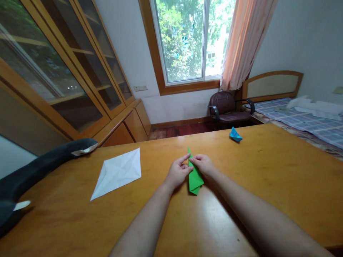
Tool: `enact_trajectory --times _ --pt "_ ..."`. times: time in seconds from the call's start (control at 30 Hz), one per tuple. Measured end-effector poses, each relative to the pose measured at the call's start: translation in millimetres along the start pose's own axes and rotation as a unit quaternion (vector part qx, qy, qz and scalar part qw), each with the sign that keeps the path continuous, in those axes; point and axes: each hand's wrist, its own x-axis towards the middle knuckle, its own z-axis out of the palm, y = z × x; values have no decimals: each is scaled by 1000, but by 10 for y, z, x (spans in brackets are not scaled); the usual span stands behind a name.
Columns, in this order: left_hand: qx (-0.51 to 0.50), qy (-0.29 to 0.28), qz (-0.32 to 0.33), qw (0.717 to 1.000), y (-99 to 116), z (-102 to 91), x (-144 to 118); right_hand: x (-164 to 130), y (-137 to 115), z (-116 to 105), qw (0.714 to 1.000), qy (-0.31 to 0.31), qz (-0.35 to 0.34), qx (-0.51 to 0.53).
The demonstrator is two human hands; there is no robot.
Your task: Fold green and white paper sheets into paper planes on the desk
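Head view: green folded paper (196, 180) over table (177, 228), wide end toward 6 o'clock, narrow tip toward 12. Left hand (179, 171), fingers partly curled, thumb and forefinger on its left side; right hand (203, 165) nearly closed, pinching right edge. From green paper: creased white paper sheet (120, 169) at 9 o'clock; farther, small blue paper boat (235, 135) between 1 and 2; beyond table, maroon armchair (223, 105) at 1.

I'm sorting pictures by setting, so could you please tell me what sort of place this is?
Probably a bedroom at home: there is a bed, a curtained window and a glass-fronted cabinet.
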Motion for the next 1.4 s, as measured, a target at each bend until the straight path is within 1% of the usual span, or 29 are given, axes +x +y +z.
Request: enact_trajectory --times 0.1,0.17,0.3,0.5,0.7,0.8,0.9,1.0,1.13,1.23,1.4 --pt "-22 67 39 997 23 42 21 -10 -31 8 999 23 -21 9" --pt "-21 89 38 995 45 53 24 -15 -37 10 999 21 -33 18" --pt "0 64 12 998 94 64 -10 -19 -18 7 998 4 -36 46" --pt "32 73 18 997 146 96 -44 -52 -52 11 996 -17 -24 84" --pt "100 75 25 992 161 77 -26 -54 -60 24 997 -22 -29 61" --pt "104 68 27 992 149 74 -21 -39 -53 10 998 -19 -31 57" --pt "102 43 16 994 143 77 -27 -29 -51 -13 995 -14 -34 88" --pt "135 9 -3 991 154 77 -44 -32 -52 -27 990 -17 -31 133" --pt "188 11 -14 982 182 70 -65 -42 -60 -30 988 -24 -17 149" --pt "228 12 -17 973 187 55 -77 -38 -76 -46 990 -10 -21 142" --pt "293 3 -38 955 154 6 -85 4 -99 -108 988 40 -41 144"
